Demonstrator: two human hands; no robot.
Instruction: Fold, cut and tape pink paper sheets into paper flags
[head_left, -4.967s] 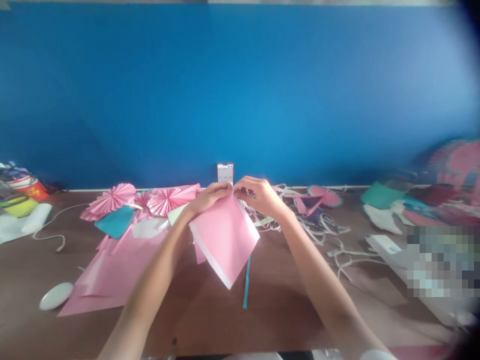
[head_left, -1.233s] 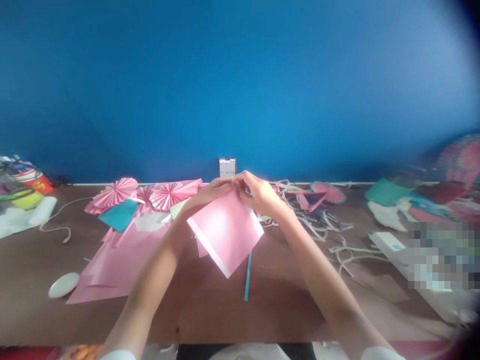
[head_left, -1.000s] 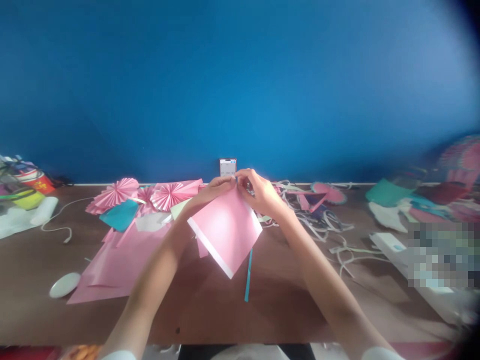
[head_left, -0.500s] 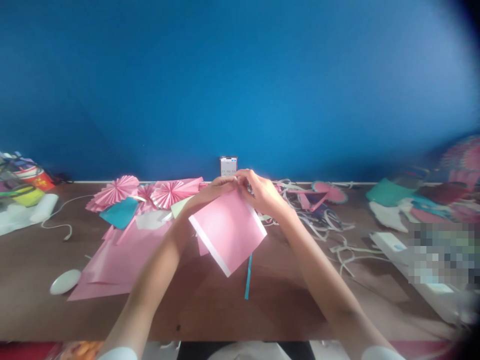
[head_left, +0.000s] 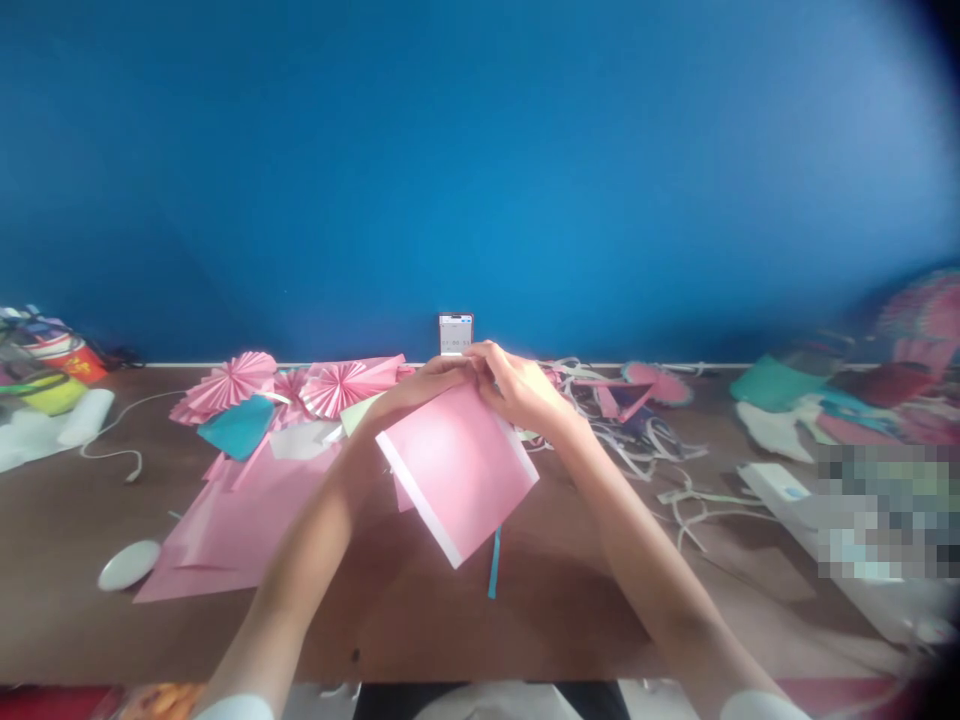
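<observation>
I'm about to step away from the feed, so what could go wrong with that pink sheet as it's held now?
Both the left hand and right hand pinch only the far corner of the pink sheet, so it could slip or crease crookedly. Its low corner hangs above the teal strip and might snag it. The phone stands just behind the hands and could get knocked.

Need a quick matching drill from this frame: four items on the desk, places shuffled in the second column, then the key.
1. pink sheet
2. phone
3. white mouse
4. teal strip

A. upright against the blue wall
B. pinched at its far corner by left hand and right hand
C. flat on the desk, below the held sheet
D. near-left on the desk

Pairs: 1-B, 2-A, 3-D, 4-C
</observation>
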